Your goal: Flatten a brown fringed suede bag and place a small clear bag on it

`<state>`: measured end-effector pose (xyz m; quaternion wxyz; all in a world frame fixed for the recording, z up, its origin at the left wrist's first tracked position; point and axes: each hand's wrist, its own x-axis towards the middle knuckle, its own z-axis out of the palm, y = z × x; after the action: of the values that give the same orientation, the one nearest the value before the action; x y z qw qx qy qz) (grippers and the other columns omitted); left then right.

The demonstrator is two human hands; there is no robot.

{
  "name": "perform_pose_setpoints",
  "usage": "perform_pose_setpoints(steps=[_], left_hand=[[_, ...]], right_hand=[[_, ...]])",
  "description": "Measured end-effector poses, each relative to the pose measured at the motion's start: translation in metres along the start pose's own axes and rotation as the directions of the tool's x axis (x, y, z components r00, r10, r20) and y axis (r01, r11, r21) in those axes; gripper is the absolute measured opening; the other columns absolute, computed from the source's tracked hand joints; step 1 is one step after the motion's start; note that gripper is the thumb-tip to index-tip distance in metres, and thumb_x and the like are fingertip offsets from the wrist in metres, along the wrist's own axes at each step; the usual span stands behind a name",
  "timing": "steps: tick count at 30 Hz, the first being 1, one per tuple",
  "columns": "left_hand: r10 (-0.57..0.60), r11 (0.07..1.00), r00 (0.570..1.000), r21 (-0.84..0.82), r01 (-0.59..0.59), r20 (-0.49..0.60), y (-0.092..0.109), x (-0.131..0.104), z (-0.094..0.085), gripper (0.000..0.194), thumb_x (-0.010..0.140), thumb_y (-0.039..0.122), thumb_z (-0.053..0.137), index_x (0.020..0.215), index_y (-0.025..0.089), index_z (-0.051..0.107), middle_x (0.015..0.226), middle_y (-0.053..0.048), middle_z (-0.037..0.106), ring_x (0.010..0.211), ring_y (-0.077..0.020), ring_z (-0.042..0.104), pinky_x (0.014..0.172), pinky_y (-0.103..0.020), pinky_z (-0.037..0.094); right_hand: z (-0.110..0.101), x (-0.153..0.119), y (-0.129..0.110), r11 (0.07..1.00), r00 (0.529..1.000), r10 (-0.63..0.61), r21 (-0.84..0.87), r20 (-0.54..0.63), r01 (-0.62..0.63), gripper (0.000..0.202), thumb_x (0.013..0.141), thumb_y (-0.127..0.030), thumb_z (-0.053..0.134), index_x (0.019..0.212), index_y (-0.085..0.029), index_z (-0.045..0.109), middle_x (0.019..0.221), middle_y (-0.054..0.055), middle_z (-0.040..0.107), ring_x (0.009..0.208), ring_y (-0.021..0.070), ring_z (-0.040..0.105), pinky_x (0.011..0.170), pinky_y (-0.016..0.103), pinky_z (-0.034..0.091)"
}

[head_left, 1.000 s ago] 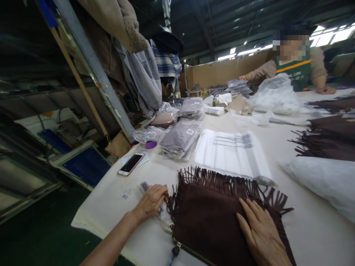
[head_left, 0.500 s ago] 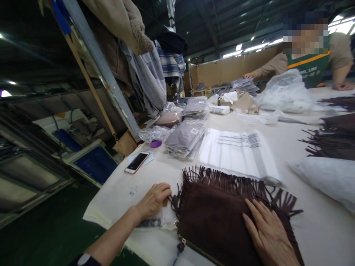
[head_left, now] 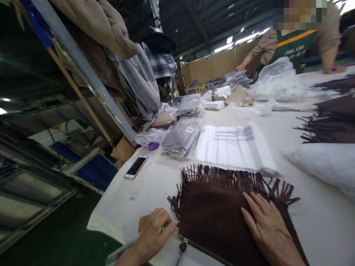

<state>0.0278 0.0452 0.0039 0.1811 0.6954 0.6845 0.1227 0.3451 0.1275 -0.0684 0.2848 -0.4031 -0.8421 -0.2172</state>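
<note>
A dark brown fringed bag (head_left: 213, 218) lies flat on the cloth-covered table (head_left: 111, 199), its fringe pointing away from me and its zip along the near edge. My right hand (head_left: 267, 218) rests flat on the bag's right half, fingers spread. At the bag's left corner, the fingertips of my left hand (head_left: 158, 229) are pinched on a small metal clasp (head_left: 178, 224). A brown card tag (head_left: 142, 223) sticks out behind that hand. From the zip end hangs a dark tassel (head_left: 182, 246).
A phone (head_left: 136, 167) lies at the table's left edge. Bagged grey goods (head_left: 181, 136) and a folded white striped cloth (head_left: 235, 147) sit beyond the brown bag. More brown fringed pieces (head_left: 335, 118) are at right. Across the table a person (head_left: 294, 44) touches grey packets.
My left hand has come nearer to me and closed at the bag's corner clasp. The brown tag shows more fully. My right hand stays on the bag while the view has shifted.
</note>
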Motion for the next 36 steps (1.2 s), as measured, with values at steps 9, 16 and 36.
perform_pose_setpoints(steps=[9, 16, 36], left_hand=[[-0.213, 0.23, 0.824, -0.792, 0.565, 0.526, 0.026, 0.004, 0.0, 0.033, 0.062, 0.045, 0.07, 0.069, 0.014, 0.061, 0.064, -0.003, 0.062, 0.058, -0.0158, 0.056, 0.056, -0.025, 0.04], [-0.004, -0.267, 0.813, -0.784, 0.56, 0.582, 0.024, 0.02, 0.044, 0.046, 0.068, 0.055, 0.066, 0.089, 0.014, 0.07, 0.086, -0.01, 0.071, 0.092, -0.0304, 0.064, 0.084, -0.041, 0.049], [0.043, 0.872, 0.993, -0.489, 0.016, 0.109, 0.067, 0.071, 0.041, 0.062, 0.079, 0.035, 0.057, 0.136, 0.017, 0.04, 0.149, -0.009, 0.023, 0.14, -0.0291, 0.009, 0.114, -0.051, 0.0]], right_hand=[[0.004, -0.006, -0.003, 0.966, 0.966, 0.22, 0.106, 0.137, -0.236, 0.038, 0.089, -0.021, 0.033, 0.114, -0.017, 0.061, 0.125, 0.012, 0.057, 0.124, 0.0325, 0.043, 0.1, 0.055, 0.036], [0.011, -0.015, -0.002, 0.915, 0.936, 0.287, 0.229, 0.206, -0.331, 0.039, 0.088, -0.027, 0.036, 0.121, -0.024, 0.055, 0.131, 0.006, 0.054, 0.129, 0.0278, 0.039, 0.106, 0.054, 0.03], [0.007, -0.002, -0.006, 0.937, 0.941, 0.324, 0.107, 0.094, -0.333, 0.045, 0.091, -0.036, 0.034, 0.128, -0.014, 0.046, 0.128, 0.011, 0.056, 0.123, 0.0269, 0.046, 0.104, 0.048, 0.031]])
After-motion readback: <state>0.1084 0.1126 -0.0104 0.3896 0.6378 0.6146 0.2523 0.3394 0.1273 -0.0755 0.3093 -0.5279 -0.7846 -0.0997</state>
